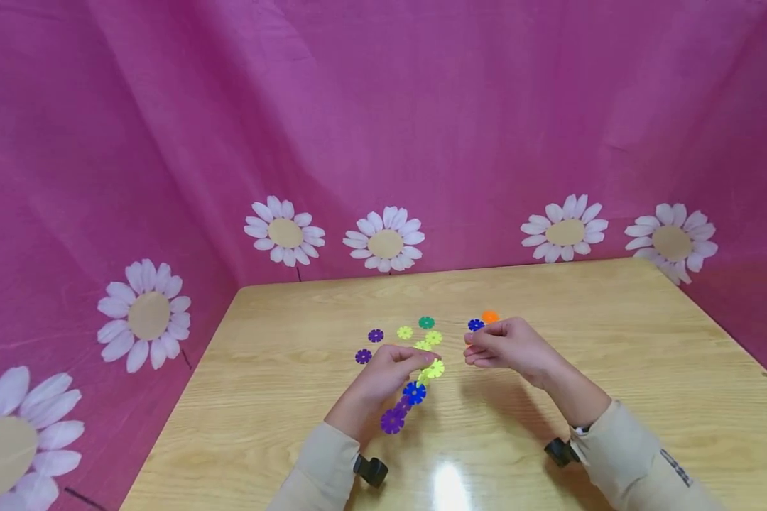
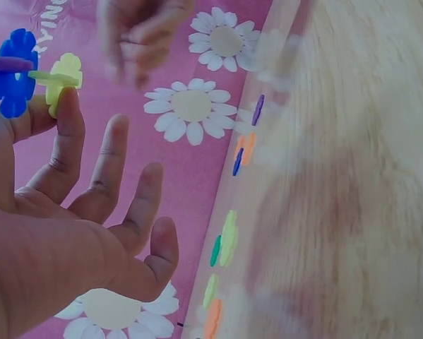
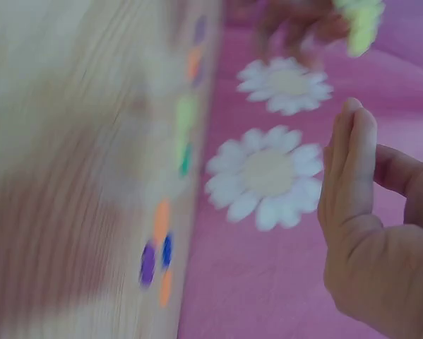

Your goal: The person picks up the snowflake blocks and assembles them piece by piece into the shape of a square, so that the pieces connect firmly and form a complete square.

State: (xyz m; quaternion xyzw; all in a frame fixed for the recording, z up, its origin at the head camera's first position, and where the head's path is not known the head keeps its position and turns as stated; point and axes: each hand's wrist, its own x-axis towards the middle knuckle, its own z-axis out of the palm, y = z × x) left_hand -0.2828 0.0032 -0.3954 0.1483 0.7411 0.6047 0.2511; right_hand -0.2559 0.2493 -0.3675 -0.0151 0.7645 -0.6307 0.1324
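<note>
My left hand (image 1: 383,376) pinches a yellow-green flower disc (image 1: 434,368) between thumb and forefinger; its other fingers are spread in the left wrist view. Joined to that disc is a chain with a blue disc (image 1: 414,392) and purple discs (image 1: 393,421), hanging toward the near side. In the left wrist view the yellow-green disc (image 2: 64,79) slots into the blue disc (image 2: 15,73). My right hand (image 1: 511,349) is held apart to the right, over the table, and no disc shows in its fingers (image 3: 352,162).
On the wooden table (image 1: 281,426) lie loose discs: purple (image 1: 376,336), green (image 1: 426,323), yellow-green (image 1: 405,332), blue (image 1: 476,325) and orange (image 1: 490,316). The orange and blue ones are just beyond my right hand. A pink cloth (image 1: 460,142) with white flowers stands behind the table.
</note>
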